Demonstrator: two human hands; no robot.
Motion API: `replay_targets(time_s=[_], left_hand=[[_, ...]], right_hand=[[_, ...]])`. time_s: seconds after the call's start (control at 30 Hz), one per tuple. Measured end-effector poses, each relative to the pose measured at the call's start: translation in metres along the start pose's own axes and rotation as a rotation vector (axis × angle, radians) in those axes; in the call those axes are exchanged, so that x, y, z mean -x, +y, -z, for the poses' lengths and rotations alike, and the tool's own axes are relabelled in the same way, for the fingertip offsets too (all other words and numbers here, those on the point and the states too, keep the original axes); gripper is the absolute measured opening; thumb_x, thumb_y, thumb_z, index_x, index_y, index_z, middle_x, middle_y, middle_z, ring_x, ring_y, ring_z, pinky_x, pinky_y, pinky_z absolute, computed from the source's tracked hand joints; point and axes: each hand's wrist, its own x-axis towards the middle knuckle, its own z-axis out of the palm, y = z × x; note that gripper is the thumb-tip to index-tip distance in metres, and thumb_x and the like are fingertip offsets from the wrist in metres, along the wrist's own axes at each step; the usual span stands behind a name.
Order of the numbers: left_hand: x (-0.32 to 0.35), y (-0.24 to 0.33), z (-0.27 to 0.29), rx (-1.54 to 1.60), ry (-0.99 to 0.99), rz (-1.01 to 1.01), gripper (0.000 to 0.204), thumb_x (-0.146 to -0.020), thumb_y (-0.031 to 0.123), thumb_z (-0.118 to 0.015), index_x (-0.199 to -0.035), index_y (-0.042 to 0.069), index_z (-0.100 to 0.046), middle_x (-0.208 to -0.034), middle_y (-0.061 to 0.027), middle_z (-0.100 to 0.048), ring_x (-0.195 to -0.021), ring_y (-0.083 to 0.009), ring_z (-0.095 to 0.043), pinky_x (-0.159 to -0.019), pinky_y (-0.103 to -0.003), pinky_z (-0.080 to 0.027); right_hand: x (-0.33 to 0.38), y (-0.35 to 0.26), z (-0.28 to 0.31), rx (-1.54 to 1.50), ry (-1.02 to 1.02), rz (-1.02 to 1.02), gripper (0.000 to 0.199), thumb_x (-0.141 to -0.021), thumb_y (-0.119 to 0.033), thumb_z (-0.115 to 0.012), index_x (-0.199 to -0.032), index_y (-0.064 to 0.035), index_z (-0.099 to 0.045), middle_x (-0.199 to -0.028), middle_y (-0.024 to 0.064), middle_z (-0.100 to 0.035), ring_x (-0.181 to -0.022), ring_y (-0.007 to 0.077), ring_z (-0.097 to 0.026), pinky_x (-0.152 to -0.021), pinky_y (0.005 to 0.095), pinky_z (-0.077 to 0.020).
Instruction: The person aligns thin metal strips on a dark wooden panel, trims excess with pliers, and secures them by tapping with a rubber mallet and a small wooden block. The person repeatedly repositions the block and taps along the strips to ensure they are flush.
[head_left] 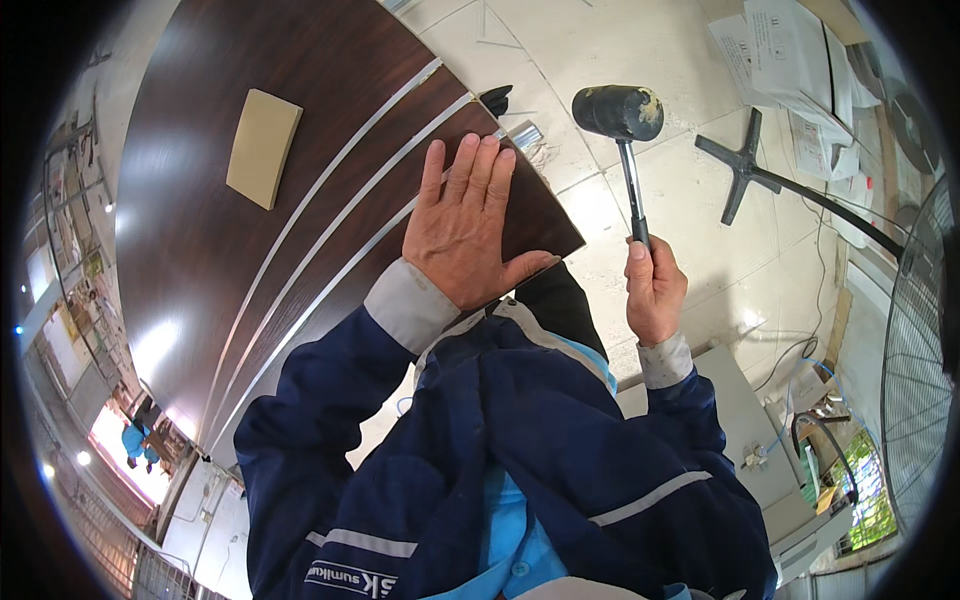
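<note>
My left hand (462, 230) lies flat on a dark brown wood-grain panel (270, 60), fingers stretched out and thumb spread toward the panel's near right edge. Beneath and beside it, several thin silvery strips (340, 222) run lengthwise along the panel; the palm covers part of one. Off the panel's right side, my right hand (655, 290) grips the handle of a rubber mallet (618, 112). Its black head is raised over the floor, with pale scuffing at the right end. A tan rectangular block (264, 148) rests on the panel, left of the strips and apart from both hands.
Pale tiles cover the floor (560, 60). At the right stand a fan (915, 370), a black cross-shaped stand base (743, 166) and white cartons (800, 60). A grey cabinet (700, 400) is by my right forearm. Another person (138, 440) appears far off at left.
</note>
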Motion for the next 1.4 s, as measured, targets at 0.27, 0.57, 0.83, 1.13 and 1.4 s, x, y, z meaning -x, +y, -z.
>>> replay_targets(time_s=[0.27, 0.57, 0.83, 1.13, 1.4], left_hand=[[0.013, 0.009, -0.006, -0.04, -0.1, 0.096, 0.121, -0.089, 0.086, -0.062, -0.164, -0.006, -0.037, -0.172, -0.0261, -0.036, -0.166, -0.0395, -0.023, -0.136, -0.059, -0.004], [0.036, 0.018, -0.015, 0.069, -0.033, 0.218, 0.127, -0.086, 0.087, -0.062, -0.165, -0.008, -0.034, -0.174, -0.0279, -0.032, -0.167, -0.0404, -0.02, -0.136, -0.059, -0.001], [0.035, 0.02, -0.014, 0.133, -0.044, 0.232, 0.128, -0.084, 0.084, -0.066, -0.166, -0.009, -0.033, -0.175, -0.029, -0.029, -0.168, -0.0433, -0.015, -0.136, -0.061, 0.001], [0.053, 0.014, -0.04, 0.265, 0.1, 0.229, 0.125, -0.088, 0.082, -0.066, -0.168, -0.006, -0.028, -0.177, -0.0289, -0.024, -0.168, -0.044, -0.013, -0.137, -0.055, -0.007], [0.188, -0.028, -0.067, 0.073, 0.251, 0.692, 0.119, -0.094, 0.081, -0.06, -0.17, -0.004, -0.026, -0.177, -0.0303, -0.022, -0.168, -0.0465, -0.013, -0.136, -0.057, -0.009]], right_hand=[[-0.012, -0.024, 0.02, 0.077, -0.12, 0.231, 0.029, -0.109, -0.025, -0.069, -0.122, 0.0011, -0.071, -0.08, 0.0152, -0.069, -0.066, 0.0204, -0.065, -0.063, 0.0353, -0.0534], [-0.001, -0.072, 0.029, 0.13, -0.078, 0.508, 0.023, -0.106, -0.014, -0.071, -0.122, 0.0014, -0.071, -0.084, 0.0184, -0.071, -0.066, 0.0263, -0.068, -0.063, 0.0362, -0.0539], [0.0, -0.09, 0.024, 0.288, -0.147, 0.463, 0.022, -0.107, -0.013, -0.067, -0.126, -0.0036, -0.071, -0.086, 0.0186, -0.071, -0.07, 0.0302, -0.07, -0.065, 0.038, -0.0554], [-0.003, -0.078, 0.027, 0.495, -0.208, 0.335, 0.026, -0.109, -0.023, -0.066, -0.126, -0.0026, -0.072, -0.087, 0.0194, -0.074, -0.072, 0.0319, -0.072, -0.068, 0.0394, -0.057], [0.006, -0.067, 0.023, 0.326, -0.288, 0.338, 0.032, -0.11, -0.024, -0.067, -0.125, 0.0043, -0.069, -0.089, 0.0121, -0.075, -0.075, 0.0165, -0.068, -0.069, 0.0348, -0.0553]])
